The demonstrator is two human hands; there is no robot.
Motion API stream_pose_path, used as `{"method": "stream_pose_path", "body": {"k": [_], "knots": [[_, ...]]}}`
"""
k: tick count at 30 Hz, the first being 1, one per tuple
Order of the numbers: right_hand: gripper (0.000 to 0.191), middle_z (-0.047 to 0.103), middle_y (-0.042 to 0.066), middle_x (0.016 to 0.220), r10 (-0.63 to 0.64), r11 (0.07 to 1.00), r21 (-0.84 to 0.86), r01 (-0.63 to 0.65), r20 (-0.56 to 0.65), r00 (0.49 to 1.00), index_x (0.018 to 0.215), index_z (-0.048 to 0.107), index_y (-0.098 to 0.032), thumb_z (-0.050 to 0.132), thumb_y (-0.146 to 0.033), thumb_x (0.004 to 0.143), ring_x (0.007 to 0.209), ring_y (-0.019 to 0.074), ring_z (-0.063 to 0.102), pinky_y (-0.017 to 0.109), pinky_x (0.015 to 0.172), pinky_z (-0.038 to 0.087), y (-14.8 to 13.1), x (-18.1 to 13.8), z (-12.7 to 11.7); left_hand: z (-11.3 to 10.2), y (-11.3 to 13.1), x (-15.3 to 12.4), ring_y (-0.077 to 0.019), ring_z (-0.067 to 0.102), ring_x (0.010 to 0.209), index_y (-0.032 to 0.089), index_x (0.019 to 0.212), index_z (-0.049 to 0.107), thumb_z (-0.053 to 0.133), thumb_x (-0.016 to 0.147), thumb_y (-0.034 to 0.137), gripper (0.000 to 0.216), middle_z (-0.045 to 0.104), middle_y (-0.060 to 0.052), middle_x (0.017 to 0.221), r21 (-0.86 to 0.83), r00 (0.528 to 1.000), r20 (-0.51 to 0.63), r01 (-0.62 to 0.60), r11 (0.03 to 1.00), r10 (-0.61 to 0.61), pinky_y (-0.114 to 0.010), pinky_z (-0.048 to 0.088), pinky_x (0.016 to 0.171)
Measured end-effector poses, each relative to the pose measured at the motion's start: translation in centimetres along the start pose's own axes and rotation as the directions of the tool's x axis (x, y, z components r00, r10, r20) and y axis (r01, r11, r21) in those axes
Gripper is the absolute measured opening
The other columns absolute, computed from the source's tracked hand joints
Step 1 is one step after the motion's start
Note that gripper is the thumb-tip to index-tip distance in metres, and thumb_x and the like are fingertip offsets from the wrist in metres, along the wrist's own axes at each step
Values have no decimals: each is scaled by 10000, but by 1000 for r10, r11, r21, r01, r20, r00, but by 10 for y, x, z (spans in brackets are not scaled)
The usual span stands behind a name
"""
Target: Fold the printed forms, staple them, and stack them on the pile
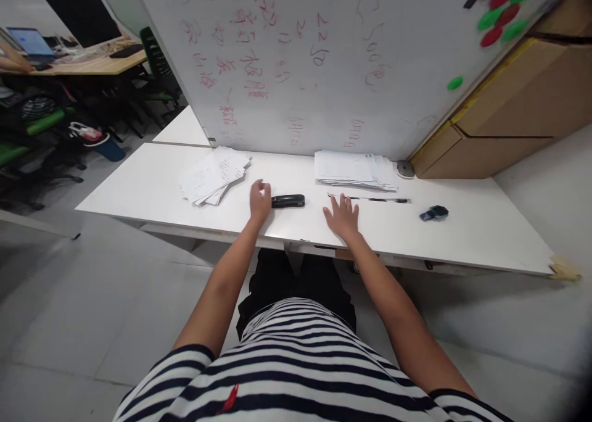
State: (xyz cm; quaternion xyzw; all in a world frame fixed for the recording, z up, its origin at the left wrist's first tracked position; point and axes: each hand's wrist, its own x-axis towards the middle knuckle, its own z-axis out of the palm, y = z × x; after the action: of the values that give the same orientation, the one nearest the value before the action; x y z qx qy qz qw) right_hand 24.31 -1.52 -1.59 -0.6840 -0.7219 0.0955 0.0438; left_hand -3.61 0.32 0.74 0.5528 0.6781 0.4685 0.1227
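Observation:
A black stapler (287, 201) lies on the white table (485, 231) in front of me. My left hand (260, 200) rests on the table just left of the stapler, fingers curled, touching or nearly touching its end. My right hand (343, 215) lies flat on the table to the right of the stapler, fingers spread, holding nothing. A loose pile of papers (213, 175) sits to the far left of my left hand. A neater stack of papers (354, 169) lies beyond my right hand, with a thin black pen (379, 199) in front of it.
A whiteboard (324, 58) with red writing and magnets stands along the table's back edge. A small dark object (434, 213) lies at the right, a grey one (406, 169) by the stack. Cardboard boxes (513, 107) stand right. Desks, chairs and screens fill the far left.

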Motion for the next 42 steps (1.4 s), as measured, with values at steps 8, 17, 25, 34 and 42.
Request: {"method": "stream_pose_path", "body": {"k": [8, 17, 25, 34, 42], "knots": [[675, 114, 121, 1602, 3, 1000, -3, -3, -46, 999, 1505, 237, -210, 155, -580, 946, 1465, 310, 53, 563, 1137, 63, 1, 2, 4, -95, -57, 73, -359, 315, 1344, 142, 1334, 439, 526, 859, 348, 524, 457, -184, 1395, 618, 989, 142, -124, 776, 45, -495, 262, 1060], [685, 105, 116, 1604, 4, 1000, 15, -4, -37, 999, 1508, 233, -210, 149, -587, 943, 1467, 305, 45, 556, 1144, 57, -1, 2, 2, -109, -73, 60, -325, 516, 1146, 174, 1131, 579, 304, 932, 299, 362, 603, -169, 1206, 746, 984, 158, -68, 662, -77, -486, 360, 933], [677, 114, 119, 1602, 11, 1000, 25, -9, -44, 999, 1502, 252, -212, 169, -585, 944, 1467, 306, 52, 555, 1142, 52, -1, 2, 3, -122, -26, 74, -271, 570, 811, 196, 746, 623, 391, 901, 397, 343, 643, -101, 806, 641, 975, 155, 23, 767, -158, -345, 381, 694], [582, 356, 123, 1521, -15, 949, 309, 65, -163, 986, 1345, 517, -182, 307, -545, 941, 1427, 297, 237, 530, 1146, 129, -4, -9, -9, -111, 94, -16, -116, 431, 550, 176, 574, 544, 685, 716, 522, 400, 464, 24, 551, -374, 997, 76, 23, 927, 6, -238, 321, 498], [792, 679, 104, 1170, -39, 148, 966, 211, -207, 978, 1204, 597, -191, 49, -676, 904, 1081, 236, 628, 410, 912, 488, -22, -76, -33, -76, 113, -69, -120, 459, 578, 173, 594, 571, 730, 681, 499, 373, 501, 15, 582, -432, 977, 190, 173, 885, -98, -238, 356, 502]]}}
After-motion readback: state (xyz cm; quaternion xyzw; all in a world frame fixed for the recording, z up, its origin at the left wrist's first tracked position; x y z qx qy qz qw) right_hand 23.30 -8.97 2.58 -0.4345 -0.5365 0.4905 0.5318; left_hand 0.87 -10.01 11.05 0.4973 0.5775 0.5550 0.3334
